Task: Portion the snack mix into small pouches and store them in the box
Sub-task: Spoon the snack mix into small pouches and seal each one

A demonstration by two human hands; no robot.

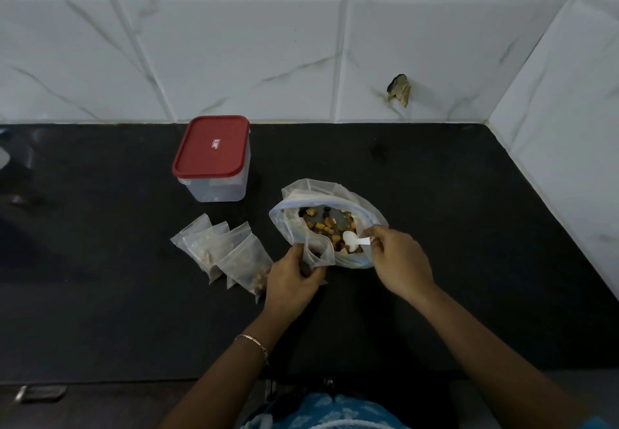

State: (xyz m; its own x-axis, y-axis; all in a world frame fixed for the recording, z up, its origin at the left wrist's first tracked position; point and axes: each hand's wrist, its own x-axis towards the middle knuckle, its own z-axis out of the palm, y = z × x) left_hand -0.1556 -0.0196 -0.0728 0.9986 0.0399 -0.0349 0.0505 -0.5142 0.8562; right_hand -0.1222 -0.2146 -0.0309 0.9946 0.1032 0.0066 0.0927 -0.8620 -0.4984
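Fingers (pixel 296 256) curl: left hand (pixel 294 283) grips pouch (pixel 320 250), right hand (pixel 400 261) pinches spoon (pixel 351 240)

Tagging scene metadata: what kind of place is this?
Most likely a home kitchen: a dark countertop set into a corner of marble-look wall tiles, with a red-lidded food box and an open bag of snack mix on it.

Dim, even indoor light; brighter on tiles (pixel 234 43), near-black on counter (pixel 435 194). Faint, soft shadows. Slightly soft focus, wide-angle bending of lines toward edges.
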